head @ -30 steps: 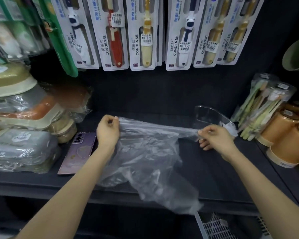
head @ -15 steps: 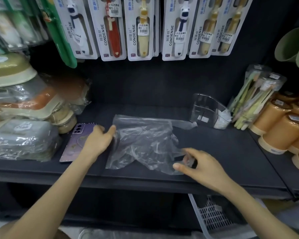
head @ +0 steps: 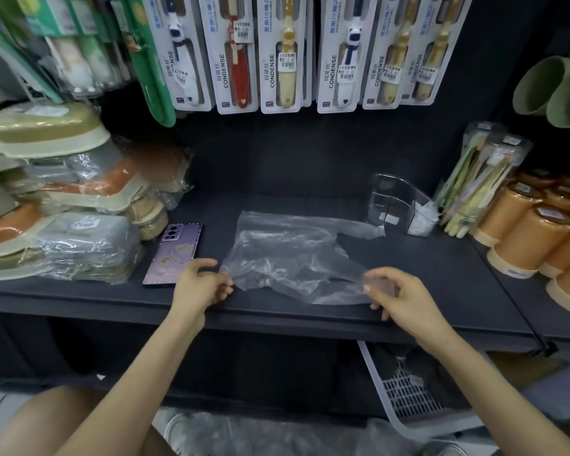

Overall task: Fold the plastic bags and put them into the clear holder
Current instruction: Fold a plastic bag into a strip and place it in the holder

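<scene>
A clear plastic bag (head: 290,255) lies spread on the dark shelf (head: 425,284), one handle stretched toward the back right. My left hand (head: 198,286) pinches the bag's near left corner. My right hand (head: 400,296) pinches the near right corner, the film draped over its fingers. The clear holder (head: 394,200) stands at the back right of the shelf, with white folded bags (head: 423,217) in its right end.
A purple phone (head: 175,255) lies left of the bag. Wrapped soap dishes (head: 63,225) are stacked at the left, orange cups (head: 537,232) and toothbrush packs (head: 484,179) at the right. Carded toothbrushes (head: 287,51) hang above. A white basket (head: 408,396) sits below the shelf.
The bag was laid flat on the shelf. Both hands came down from its top edge to its near corners, the left moving right and toward me, and now pinch them.
</scene>
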